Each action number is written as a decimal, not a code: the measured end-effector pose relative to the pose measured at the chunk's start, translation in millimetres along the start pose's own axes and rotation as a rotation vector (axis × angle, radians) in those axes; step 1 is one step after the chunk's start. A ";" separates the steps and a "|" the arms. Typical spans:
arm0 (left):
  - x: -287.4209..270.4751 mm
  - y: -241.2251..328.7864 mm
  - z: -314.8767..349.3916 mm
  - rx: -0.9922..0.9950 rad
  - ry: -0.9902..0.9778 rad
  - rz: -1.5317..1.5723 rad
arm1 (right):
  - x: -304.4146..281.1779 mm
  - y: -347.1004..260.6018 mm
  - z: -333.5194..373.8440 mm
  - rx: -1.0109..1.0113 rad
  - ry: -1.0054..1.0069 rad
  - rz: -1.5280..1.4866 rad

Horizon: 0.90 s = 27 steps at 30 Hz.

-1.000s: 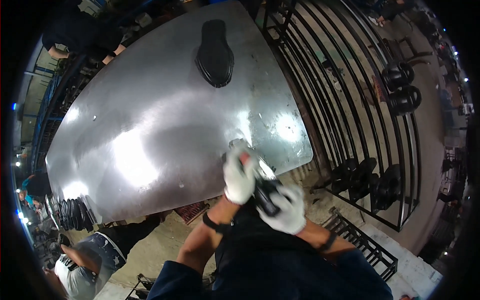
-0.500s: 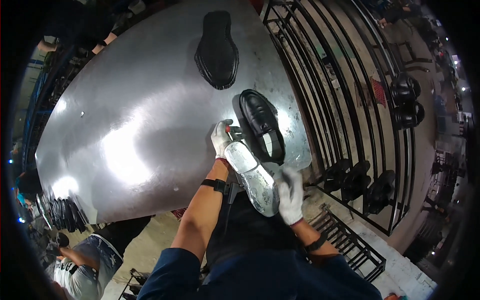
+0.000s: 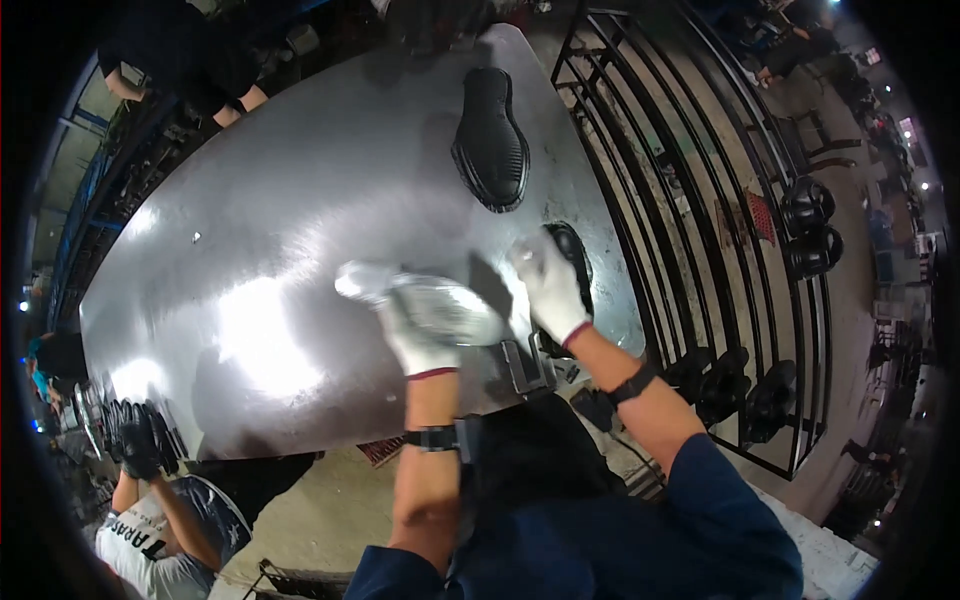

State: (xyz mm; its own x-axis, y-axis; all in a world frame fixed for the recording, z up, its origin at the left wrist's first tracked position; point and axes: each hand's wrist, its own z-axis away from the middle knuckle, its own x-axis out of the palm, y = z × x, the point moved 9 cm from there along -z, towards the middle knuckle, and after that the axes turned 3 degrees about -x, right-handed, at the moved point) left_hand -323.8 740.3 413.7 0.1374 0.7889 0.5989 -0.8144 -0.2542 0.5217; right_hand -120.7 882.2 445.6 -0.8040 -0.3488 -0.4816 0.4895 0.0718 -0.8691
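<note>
My left hand (image 3: 410, 330), in a white glove, is closed around a silvery metal shoe last (image 3: 455, 310) and holds it over the table. Motion smears the last's outline. My right hand (image 3: 552, 290), gloved the same way, is over a black shoe (image 3: 572, 260) on the table's right side and covers much of it. Its fingers are blurred, so whether they grip the shoe cannot be told. Farther back lies a black shoe sole (image 3: 490, 145), separate from both hands.
The metal table (image 3: 250, 220) has a curved far edge. Along its right runs a black rack (image 3: 680, 200), with black shoes (image 3: 765, 400) on its lower part. At lower left, a person's dark-gloved hand (image 3: 140, 450) touches several black items. Another person (image 3: 190, 60) stands at the far left.
My left hand has swung the last leftward, away from my body. My right hand has moved from beside the last up to the black shoe. The whole view has shifted slightly.
</note>
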 end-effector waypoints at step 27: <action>-5.4 -140.0 -62.4 0.437 -0.809 -1.756 | -41.0 -70.7 119.8 0.107 -0.145 0.060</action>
State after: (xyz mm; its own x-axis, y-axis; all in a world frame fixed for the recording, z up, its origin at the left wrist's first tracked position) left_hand -245.7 806.5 299.5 0.7751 -0.0791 -0.6269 0.6292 0.1876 0.7543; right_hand -81.9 779.5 540.4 -0.7193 -0.4781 -0.5040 0.5740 -0.0004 -0.8188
